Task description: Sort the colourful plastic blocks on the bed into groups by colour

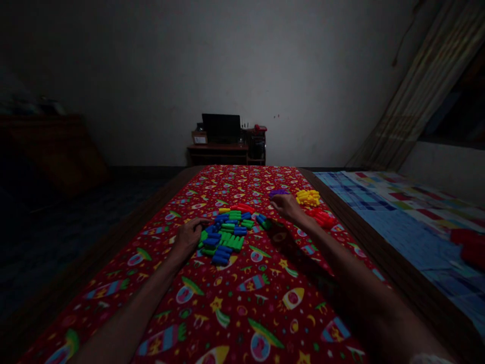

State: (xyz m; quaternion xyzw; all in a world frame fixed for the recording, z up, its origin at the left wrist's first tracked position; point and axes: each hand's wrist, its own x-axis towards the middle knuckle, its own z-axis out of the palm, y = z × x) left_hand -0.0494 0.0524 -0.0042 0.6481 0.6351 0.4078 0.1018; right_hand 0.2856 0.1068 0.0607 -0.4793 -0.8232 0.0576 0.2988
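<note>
A mixed pile of small blue and green plastic cylinders (232,240) lies on a red printed cloth (261,288). My left hand (188,235) rests at the pile's left edge, fingers stretched toward it and apart. Farther right, my right hand (285,206) hovers just in front of purple pieces (278,193), partly covering them. Its fingers are pressed together; whatever is between them, if anything, is hidden. Beside that hand are a heap of yellow cylinders (307,197) and a heap of red ones (322,218). A few red pieces (242,208) lie at the mixed pile's far edge.
The cloth covers a long table with a brown border (166,184). To the right is a bed with a checked blue sheet (364,207). A dark monitor (222,128) stands on a small desk by the wall. A wooden cabinet (49,151) is at left.
</note>
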